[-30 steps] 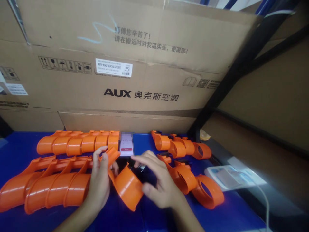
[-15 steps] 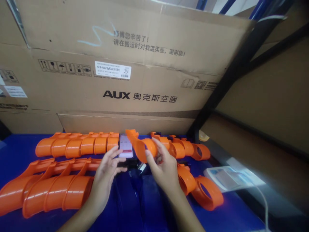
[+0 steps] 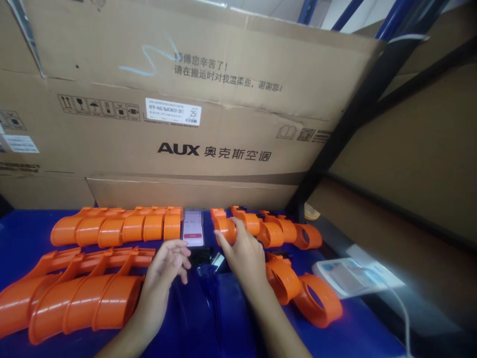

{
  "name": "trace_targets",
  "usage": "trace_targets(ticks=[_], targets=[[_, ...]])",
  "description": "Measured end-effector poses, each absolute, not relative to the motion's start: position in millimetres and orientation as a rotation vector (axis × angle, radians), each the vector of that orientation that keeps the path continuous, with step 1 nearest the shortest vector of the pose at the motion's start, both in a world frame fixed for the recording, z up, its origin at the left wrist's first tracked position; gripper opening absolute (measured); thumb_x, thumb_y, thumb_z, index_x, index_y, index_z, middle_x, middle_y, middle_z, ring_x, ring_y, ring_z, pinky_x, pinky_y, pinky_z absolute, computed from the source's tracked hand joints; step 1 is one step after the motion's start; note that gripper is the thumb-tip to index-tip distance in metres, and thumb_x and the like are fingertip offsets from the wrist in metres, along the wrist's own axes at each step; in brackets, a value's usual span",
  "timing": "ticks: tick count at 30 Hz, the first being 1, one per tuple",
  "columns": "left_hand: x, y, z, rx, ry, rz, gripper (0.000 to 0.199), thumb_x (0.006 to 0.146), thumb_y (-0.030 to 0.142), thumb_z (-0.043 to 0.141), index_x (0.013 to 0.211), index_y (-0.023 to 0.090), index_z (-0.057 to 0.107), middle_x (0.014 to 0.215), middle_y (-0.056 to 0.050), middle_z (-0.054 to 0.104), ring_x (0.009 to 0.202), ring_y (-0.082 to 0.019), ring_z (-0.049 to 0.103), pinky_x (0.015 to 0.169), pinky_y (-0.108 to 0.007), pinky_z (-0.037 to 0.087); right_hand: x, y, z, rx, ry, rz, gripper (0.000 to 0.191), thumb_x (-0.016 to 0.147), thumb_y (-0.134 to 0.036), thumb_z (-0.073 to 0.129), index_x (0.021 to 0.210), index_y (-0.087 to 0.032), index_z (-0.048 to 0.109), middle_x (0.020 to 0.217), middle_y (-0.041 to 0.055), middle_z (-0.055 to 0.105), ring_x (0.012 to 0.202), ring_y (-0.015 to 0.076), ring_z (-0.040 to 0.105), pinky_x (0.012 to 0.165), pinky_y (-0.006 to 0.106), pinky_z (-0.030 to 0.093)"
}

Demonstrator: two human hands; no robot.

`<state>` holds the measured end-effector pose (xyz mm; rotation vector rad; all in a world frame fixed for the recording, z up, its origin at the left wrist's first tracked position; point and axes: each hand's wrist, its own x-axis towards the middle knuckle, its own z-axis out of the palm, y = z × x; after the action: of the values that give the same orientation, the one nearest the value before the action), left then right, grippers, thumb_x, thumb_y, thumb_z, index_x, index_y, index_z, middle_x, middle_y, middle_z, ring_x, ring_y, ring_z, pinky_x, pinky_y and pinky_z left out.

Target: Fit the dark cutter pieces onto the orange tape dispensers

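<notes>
My right hand (image 3: 244,253) has its thumb and fingers around an orange plastic ring with a projecting tab (image 3: 223,226). This ring is down at the table's back row, beside another orange ring (image 3: 250,222). My left hand (image 3: 171,261) hovers in front of a phone (image 3: 193,228) with its fingers loosely bent and apart, holding nothing. A back row of orange rings (image 3: 112,231) stands left of the phone. Nearer my left forearm, larger-looking rings (image 3: 115,301) are nested side by side.
A large cardboard box (image 3: 223,114) walls off the back of the blue table (image 3: 208,318). Several more orange rings (image 3: 318,301) lie at the right, near a white-and-blue flat item (image 3: 354,276) and a pale cable (image 3: 404,311). A dark post (image 3: 346,119) slants at the right.
My right hand has lowered the orange ring from mid-air to the back row, turning it on the way. My left hand's fingers have curled and drawn slightly back.
</notes>
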<state>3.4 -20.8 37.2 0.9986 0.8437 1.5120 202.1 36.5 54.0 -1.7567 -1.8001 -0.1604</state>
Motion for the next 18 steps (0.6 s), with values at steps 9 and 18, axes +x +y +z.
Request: trace_targets(ticks=[9,18], targets=[[-0.7,-22.7,31.5,1.08,0.938,1.47,0.031,0.097,0.048,0.063,0.111,0.021,0.069,0.081,-0.001,0.056,0.07,-0.014,0.048,0.062,-0.026,0.039,200.9,43.8,48.9,-1.729,-1.861,-0.026,0.043,0.099,-0.052,0.059,0.129,-0.021,0.058,0.115,0.012,0.076,0.099,0.0325,0.074,0.079,0.036,0.052],[0.8,-22.9,28.3,1.101,0.948,1.41,0.026,0.095,0.048,0.066,0.105,0.024,0.067,0.074,0.003,0.049,0.062,-0.011,0.039,0.056,-0.026,0.03,211.4,50.4,54.6,-1.552,-1.668,-0.185,0.031,0.104,-0.035,0.047,0.122,-0.018,0.066,0.12,0.0134,0.068,0.114,0.0297,0.062,0.099,0.041,0.048]])
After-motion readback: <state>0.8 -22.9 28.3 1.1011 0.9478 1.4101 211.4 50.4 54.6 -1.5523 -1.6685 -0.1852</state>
